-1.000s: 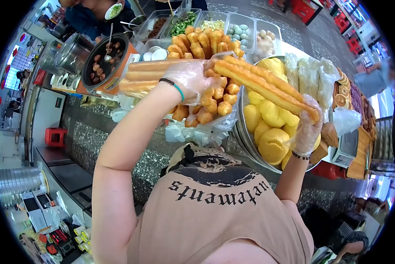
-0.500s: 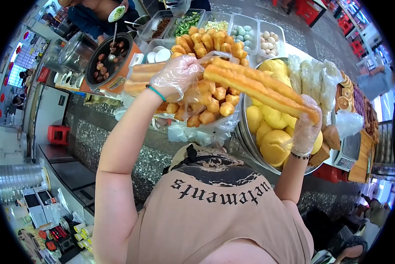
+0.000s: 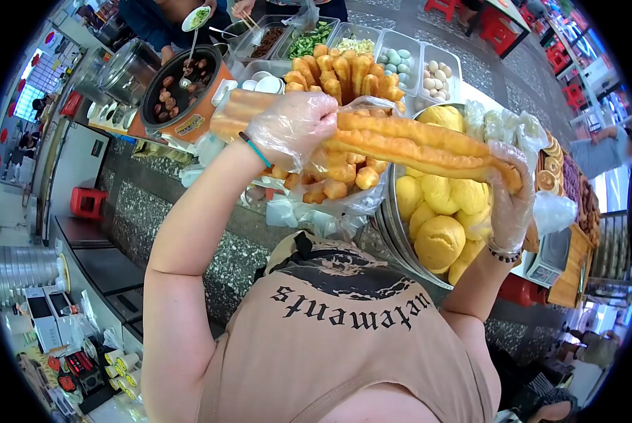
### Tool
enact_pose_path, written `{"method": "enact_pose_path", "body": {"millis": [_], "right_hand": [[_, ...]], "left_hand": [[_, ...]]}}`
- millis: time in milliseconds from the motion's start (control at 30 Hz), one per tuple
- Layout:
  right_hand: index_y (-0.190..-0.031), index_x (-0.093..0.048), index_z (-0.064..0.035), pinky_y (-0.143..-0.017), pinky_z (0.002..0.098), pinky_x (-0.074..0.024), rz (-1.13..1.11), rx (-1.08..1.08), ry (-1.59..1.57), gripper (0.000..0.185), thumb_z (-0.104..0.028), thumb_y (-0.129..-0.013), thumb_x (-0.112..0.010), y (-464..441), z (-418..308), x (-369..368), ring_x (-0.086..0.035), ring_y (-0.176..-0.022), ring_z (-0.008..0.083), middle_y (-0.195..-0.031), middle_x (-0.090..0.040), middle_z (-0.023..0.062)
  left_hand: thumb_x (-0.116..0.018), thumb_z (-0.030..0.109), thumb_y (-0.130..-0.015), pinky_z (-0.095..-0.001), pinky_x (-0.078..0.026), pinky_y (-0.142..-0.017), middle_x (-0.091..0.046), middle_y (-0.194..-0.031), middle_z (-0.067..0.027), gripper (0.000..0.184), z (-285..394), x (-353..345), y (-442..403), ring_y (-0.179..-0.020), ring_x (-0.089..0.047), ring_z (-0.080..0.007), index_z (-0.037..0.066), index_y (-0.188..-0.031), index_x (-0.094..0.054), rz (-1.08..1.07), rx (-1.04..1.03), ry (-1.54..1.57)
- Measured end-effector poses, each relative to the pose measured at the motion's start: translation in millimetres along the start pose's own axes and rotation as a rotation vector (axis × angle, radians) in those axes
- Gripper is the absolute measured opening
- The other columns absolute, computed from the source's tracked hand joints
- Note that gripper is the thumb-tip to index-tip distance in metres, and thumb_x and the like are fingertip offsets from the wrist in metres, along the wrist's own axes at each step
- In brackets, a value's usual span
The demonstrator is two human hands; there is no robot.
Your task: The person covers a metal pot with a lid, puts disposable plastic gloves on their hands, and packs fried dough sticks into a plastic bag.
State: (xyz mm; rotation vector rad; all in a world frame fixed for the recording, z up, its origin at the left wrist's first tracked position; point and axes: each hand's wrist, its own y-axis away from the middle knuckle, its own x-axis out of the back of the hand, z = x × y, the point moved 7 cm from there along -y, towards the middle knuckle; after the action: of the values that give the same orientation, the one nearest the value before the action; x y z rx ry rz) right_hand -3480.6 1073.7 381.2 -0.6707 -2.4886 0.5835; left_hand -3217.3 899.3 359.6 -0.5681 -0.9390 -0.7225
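By the basin [image 3: 403, 244] of yellow buns [image 3: 440, 244], left fingers [image 3: 321, 108] and right fingers [image 3: 516, 159] hold fried dough [image 3: 414, 144].

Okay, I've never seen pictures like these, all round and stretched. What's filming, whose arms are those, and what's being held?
There's no robot: it's a person, filmed by one camera worn on their own head, looking forward and down. That's why their arms reach up from the bottom. The hands wear clear plastic gloves. The right hand holds one end of a long fried dough stick. The left hand is by the other end; exactly what its fingers hold is hard to tell. Around them are more dough sticks, yellow buns, eggs in tubs, chopped greens and an orange pot.
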Motion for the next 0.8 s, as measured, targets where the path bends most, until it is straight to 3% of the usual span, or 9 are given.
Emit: {"method": "enact_pose_path", "body": {"millis": [100, 233, 300, 400, 433, 533, 567, 633, 800], "right_hand": [[-0.104, -0.059, -0.0009, -0.090, 0.0294, -0.0430, 0.090, -0.193, 0.015, 0.026, 0.005, -0.079, -0.059, 1.6, 3.8, 2.7, -0.056, -0.101, 0.0165, -0.103, -0.061, 0.0081], [-0.105, -0.060, -0.0010, -0.088, 0.0302, -0.0439, 0.149, -0.176, 0.150, 0.026, 0.006, -0.080, -0.057, 7.6, -6.8, 1.5, -0.057, -0.099, 0.0177, -0.101, -0.062, 0.0092], [-0.101, -0.061, -0.0017, -0.087, 0.0325, -0.0451, 0.224, 0.038, 0.395, 0.026, 0.005, -0.077, -0.060, 16.1, -29.8, -3.3, -0.059, -0.096, 0.0218, -0.100, -0.062, 0.0107], [-0.099, -0.061, -0.0021, -0.086, 0.0352, -0.0460, 0.277, 0.293, 0.464, 0.025, 0.003, -0.074, -0.064, 27.5, -62.5, -13.0, -0.060, -0.094, 0.0260, -0.099, -0.062, 0.0121], [-0.099, -0.061, -0.0021, -0.086, 0.0352, -0.0460, 0.272, 0.291, 0.467, 0.025, 0.003, -0.074, -0.064, 28.8, -68.5, -13.3, -0.060, -0.094, 0.0260, -0.099, -0.062, 0.0121], [-0.101, -0.061, -0.0023, -0.086, 0.0341, -0.0466, -0.158, 0.114, 0.461, 0.030, 0.000, -0.073, -0.069, 23.1, -60.3, -30.9, -0.060, -0.098, 0.0266, -0.102, -0.062, 0.0122], [-0.101, -0.061, -0.0023, -0.086, 0.0341, -0.0466, -0.155, 0.110, 0.464, 0.030, 0.000, -0.073, -0.069, 21.0, -55.8, -27.0, -0.060, -0.098, 0.0266, -0.102, -0.062, 0.0122], [-0.107, -0.061, -0.0019, -0.087, 0.0334, -0.0466, -0.370, -0.024, 0.409, 0.035, -0.002, -0.073, -0.070, 18.5, -30.0, -33.4, -0.060, -0.099, 0.0267, -0.105, -0.063, 0.0121], [-0.110, -0.061, -0.0020, -0.090, 0.0334, -0.0449, -0.059, -0.022, 0.530, 0.032, 0.001, -0.079, -0.064, 14.5, -15.8, -1.1, -0.059, -0.102, 0.0254, -0.106, -0.062, 0.0125]], "left_hand": [[-0.047, 0.018, -0.083, -0.0443, -0.045, -0.070, -0.058, -0.077, -0.0189, 0.021, 3.0, 0.3, 2.8, -0.078, -0.057, -0.0367, -0.001, -0.078, -0.055, 0.007, -0.038, -0.001], [-0.048, 0.018, -0.081, -0.0445, -0.046, -0.069, -0.059, -0.078, -0.0182, 0.019, 4.4, 4.0, 3.0, -0.077, -0.058, -0.0362, 0.001, -0.078, -0.057, 0.030, 0.008, 0.008], [-0.049, 0.018, -0.081, -0.0451, -0.046, -0.068, -0.060, -0.079, -0.0176, 0.019, 3.7, 2.6, 2.1, -0.076, -0.059, -0.0358, 0.002, -0.077, -0.058, 0.064, 0.008, -0.099], [-0.049, 0.018, -0.081, -0.0455, -0.048, -0.068, -0.060, -0.077, -0.0166, 0.019, 8.0, 4.7, 7.3, -0.074, -0.059, -0.0357, 0.003, -0.076, -0.058, 0.172, -0.052, -0.225], [-0.049, 0.018, -0.081, -0.0455, -0.048, -0.068, -0.060, -0.077, -0.0166, 0.019, 5.8, 1.9, 7.2, -0.074, -0.059, -0.0357, 0.003, -0.076, -0.058, 0.170, -0.050, -0.220], [-0.049, 0.018, -0.082, -0.0460, -0.048, -0.068, -0.060, -0.076, -0.0167, 0.018, -11.0, -2.7, 4.4, -0.074, -0.060, -0.0356, 0.002, -0.076, -0.058, 0.193, 0.055, -0.234], [-0.050, 0.016, -0.082, -0.0449, -0.046, -0.066, -0.058, -0.073, -0.0170, 0.017, -14.3, -4.2, 3.9, -0.072, -0.058, -0.0354, 0.002, -0.075, -0.056, 0.224, 0.052, -0.183], [-0.051, 0.014, -0.083, -0.0439, -0.045, -0.063, -0.055, -0.070, -0.0174, 0.016, -16.8, -6.5, 1.3, -0.070, -0.057, -0.0353, 0.001, -0.074, -0.054, 0.255, 0.048, -0.129], [-0.050, 0.014, -0.083, -0.0434, -0.046, -0.063, -0.055, -0.069, -0.0153, 0.016, 9.5, -4.9, -24.0, -0.070, -0.058, -0.0337, 0.003, -0.071, -0.052, 0.287, -0.057, -0.224]]}}
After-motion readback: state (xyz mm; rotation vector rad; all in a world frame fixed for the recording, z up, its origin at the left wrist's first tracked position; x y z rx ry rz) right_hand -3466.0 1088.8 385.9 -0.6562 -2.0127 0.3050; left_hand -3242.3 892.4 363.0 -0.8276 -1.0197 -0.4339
